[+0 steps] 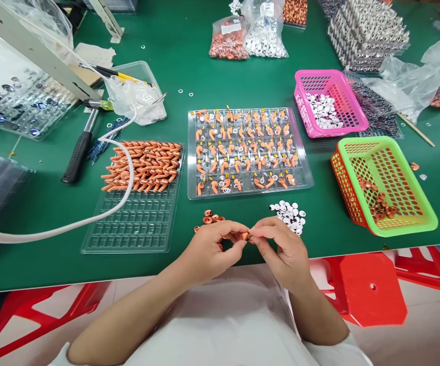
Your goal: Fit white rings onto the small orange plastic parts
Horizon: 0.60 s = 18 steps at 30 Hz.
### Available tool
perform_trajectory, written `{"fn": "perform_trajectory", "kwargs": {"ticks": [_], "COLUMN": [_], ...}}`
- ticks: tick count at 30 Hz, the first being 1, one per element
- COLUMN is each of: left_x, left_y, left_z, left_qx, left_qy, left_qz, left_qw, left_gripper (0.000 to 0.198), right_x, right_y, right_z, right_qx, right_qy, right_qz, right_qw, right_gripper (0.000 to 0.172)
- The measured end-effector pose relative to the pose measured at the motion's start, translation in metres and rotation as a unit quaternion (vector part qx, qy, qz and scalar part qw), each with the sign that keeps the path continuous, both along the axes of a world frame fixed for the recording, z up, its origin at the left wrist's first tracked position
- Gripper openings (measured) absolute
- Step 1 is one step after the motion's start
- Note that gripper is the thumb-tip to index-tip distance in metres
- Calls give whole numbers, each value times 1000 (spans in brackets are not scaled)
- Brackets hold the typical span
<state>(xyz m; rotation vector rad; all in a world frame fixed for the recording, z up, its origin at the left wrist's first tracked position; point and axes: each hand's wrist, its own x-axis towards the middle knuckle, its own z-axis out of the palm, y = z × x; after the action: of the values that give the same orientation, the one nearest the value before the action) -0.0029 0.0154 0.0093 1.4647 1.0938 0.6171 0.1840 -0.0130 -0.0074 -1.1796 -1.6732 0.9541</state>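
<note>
Close to the table's front edge, my left hand (212, 252) and my right hand (286, 249) meet fingertip to fingertip. Both pinch a small orange part (245, 236) with a dark and gold-coloured bit at its right end; my fingers cover most of it. Behind my left hand lies a loose pile of copper-coloured round caps (209, 218), partly hidden by that hand. White discs with black marks (290, 213) are heaped just behind my right hand. Beyond both stands a clear compartment tray (307, 178) of curved orange parts, many with gold-coloured tips and clear rings.
Left of centre is a clear tray (128, 223) partly filled with copper-coloured pieces, crossed by a white cable (90, 219). A hammer (78, 152) lies farther left. Pink (357, 127) and green (429, 218) baskets hold small parts at right. Filled bags (229, 40) stand behind.
</note>
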Motion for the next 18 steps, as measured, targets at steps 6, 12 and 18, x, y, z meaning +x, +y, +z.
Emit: {"fn": "perform_trajectory", "kwargs": {"ticks": [6,12,18], "left_x": [-7,-9,-4], "left_y": [2,2,0], "left_z": [-5,-5,-7], "left_qx": [-44,-35,-7], "left_qy": [-57,-23,-14], "left_qz": [-4,-17,18], "left_qw": [997,999,1000], "left_gripper": [20,25,24], "right_x": [-1,-3,-6], "right_y": [0,-4,-5], "right_z": [1,4,7], "right_qx": [-3,-43,-114], "right_qy": [-19,-48,10], "right_qz": [-7,-38,-28], "right_qw": [1000,997,993], "right_gripper": [19,13,11]}}
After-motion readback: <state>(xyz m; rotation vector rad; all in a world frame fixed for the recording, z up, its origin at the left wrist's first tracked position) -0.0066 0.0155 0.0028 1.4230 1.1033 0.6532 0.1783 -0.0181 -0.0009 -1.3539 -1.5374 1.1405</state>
